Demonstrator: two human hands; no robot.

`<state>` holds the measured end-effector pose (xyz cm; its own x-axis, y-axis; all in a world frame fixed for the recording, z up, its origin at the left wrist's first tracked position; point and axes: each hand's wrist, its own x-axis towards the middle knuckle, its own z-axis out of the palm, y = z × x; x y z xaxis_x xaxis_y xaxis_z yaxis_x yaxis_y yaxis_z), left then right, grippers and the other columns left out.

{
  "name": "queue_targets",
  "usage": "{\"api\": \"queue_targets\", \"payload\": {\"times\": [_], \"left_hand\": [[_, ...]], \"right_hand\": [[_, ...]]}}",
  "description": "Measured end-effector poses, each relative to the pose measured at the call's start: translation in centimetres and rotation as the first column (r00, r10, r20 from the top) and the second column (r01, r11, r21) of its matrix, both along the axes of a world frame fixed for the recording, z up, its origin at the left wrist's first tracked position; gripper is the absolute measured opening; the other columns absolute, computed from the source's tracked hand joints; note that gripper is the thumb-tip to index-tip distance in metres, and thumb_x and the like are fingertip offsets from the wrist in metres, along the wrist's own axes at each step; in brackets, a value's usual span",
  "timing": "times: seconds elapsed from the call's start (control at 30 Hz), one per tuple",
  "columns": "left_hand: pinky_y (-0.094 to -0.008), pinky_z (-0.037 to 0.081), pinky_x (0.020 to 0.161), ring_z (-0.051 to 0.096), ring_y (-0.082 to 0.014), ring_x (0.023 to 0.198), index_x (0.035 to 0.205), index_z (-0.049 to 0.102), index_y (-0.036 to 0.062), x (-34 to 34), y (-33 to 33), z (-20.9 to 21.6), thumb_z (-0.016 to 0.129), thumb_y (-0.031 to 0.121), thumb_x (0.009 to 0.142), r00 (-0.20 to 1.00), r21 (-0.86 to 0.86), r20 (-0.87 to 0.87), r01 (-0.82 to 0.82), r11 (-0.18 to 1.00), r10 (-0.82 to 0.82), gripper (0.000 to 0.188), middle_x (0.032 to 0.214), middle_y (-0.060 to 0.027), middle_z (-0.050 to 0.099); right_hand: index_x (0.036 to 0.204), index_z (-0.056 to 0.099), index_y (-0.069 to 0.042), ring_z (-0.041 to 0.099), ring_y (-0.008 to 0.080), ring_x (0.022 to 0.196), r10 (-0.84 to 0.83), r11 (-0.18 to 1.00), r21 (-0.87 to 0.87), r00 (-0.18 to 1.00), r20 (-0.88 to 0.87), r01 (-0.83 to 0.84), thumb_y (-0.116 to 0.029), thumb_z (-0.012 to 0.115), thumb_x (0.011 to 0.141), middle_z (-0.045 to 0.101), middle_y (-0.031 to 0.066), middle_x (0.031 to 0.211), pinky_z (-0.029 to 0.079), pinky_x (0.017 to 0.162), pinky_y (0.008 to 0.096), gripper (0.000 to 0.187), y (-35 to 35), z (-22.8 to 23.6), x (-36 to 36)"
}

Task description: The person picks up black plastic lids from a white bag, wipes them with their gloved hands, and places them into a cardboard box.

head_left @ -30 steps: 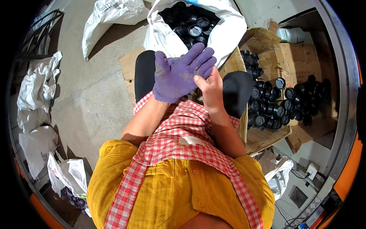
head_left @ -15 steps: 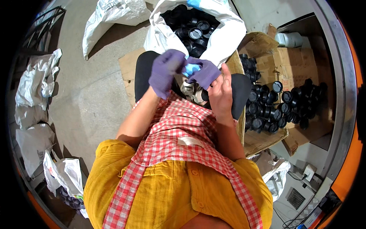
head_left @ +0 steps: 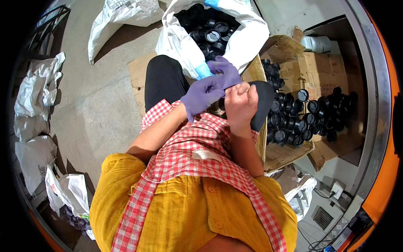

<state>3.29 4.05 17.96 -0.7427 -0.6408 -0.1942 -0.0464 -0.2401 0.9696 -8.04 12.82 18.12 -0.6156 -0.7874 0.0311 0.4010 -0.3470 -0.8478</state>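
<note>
My left hand (head_left: 202, 97) wears a purple knit glove, its fingers closed on the cuff of a second purple glove (head_left: 226, 73). That second glove stretches up and away from the cuff, over my lap. My right hand (head_left: 242, 103) is bare, palm toward me. Its fingertips meet the cuff and some are hidden at its edge, while other fingers stand bent and apart.
Ahead of my knees stands a white sack (head_left: 174, 40) of black round-capped plastic parts (head_left: 213, 35). To my right, an open cardboard box (head_left: 289, 157) holds more such parts (head_left: 287, 117). White bags (head_left: 35, 90) lie on the left; another sack (head_left: 121, 21) lies farther ahead.
The second glove has turned and now extends away from me. My left hand has moved right and closer to me, onto its cuff. My right hand's stretched fingers have bent at the cuff.
</note>
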Motion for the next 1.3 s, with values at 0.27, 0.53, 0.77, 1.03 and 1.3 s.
{"api": "queue_targets", "payload": {"times": [0.27, 0.53, 0.77, 1.03, 1.3], "left_hand": [[-0.0231, 0.044, 0.063, 0.052, -0.0085, 0.07, 0.086, 0.057, 0.0028, 0.8, 0.7, 0.0, 0.062, 0.008, 0.081, 0.988, -0.092, -0.129, -0.092, 0.992, 0.08, 0.009, 0.078, -0.0015, 0.057], [-0.0273, 0.044, 0.062, 0.052, -0.0138, 0.067, 0.083, 0.057, 0.0046, 0.7, 1.6, 0.9, 0.061, 0.007, 0.078, 0.967, -0.355, -0.097, 0.189, 0.916, -0.237, 0.007, 0.074, -0.0044, 0.056], [-0.0294, 0.047, 0.065, 0.057, -0.0163, 0.068, 0.084, 0.059, 0.0031, 0.6, 1.8, 2.1, 0.066, 0.01, 0.076, 0.951, -0.4, -0.005, 0.281, 0.872, -0.309, 0.013, 0.077, -0.0094, 0.061], [-0.0297, 0.047, 0.065, 0.059, -0.0193, 0.069, 0.084, 0.06, 0.002, 1.4, 2.1, 2.0, 0.064, 0.017, 0.078, 0.882, -0.309, 0.083, 0.465, 0.83, -0.464, 0.017, 0.079, -0.0115, 0.062], [-0.0312, 0.045, 0.062, 0.057, -0.0254, 0.066, 0.078, 0.059, 0.0038, 3.5, 2.7, -1.6, 0.061, 0.017, 0.078, 0.876, -0.514, 0.189, 0.473, 0.716, -0.443, 0.014, 0.073, -0.0125, 0.058]], "right_hand": [[0.085, 0.056, 0.001, 0.057, 0.0201, 0.074, 0.036, 0.94, 0.221, 0.568, -0.822, 0.261, -0.002, 0.051, 0.084, 0.058, 0.0119, 0.078, 0.045, 0.065, 0.0368, 0.005, -0.9, -2.6, -0.3], [0.113, 0.049, 0.014, 0.062, 0.0287, 0.089, 0.522, 0.849, -0.123, 0.785, 0.332, -0.513, -0.007, 0.042, 0.086, 0.059, 0.0234, 0.106, 0.05, 0.084, 0.0355, 0.034, -2.1, 1.8, -0.8], [0.112, 0.052, 0.009, 0.06, 0.0227, 0.093, 0.196, 0.974, 0.028, 0.769, -0.609, -0.226, -0.013, 0.047, 0.086, 0.06, 0.0171, 0.105, 0.047, 0.082, 0.032, 0.035, -4.2, -2.2, -2.0], [0.093, 0.064, -0.007, 0.061, 0.0216, 0.085, 0.171, 0.959, 0.284, 0.755, -0.633, 0.022, -0.017, 0.057, 0.081, 0.063, 0.0087, 0.089, 0.048, 0.076, 0.0306, 0.017, -4.3, -1.2, -1.2], [0.093, 0.064, -0.008, 0.06, 0.0291, 0.077, 0.408, 0.891, 0.413, 0.064, -0.911, 0.188, -0.034, 0.061, 0.076, 0.063, 0.0124, 0.085, 0.047, 0.07, 0.036, 0.031, -5.2, 2.1, -0.3]]}}
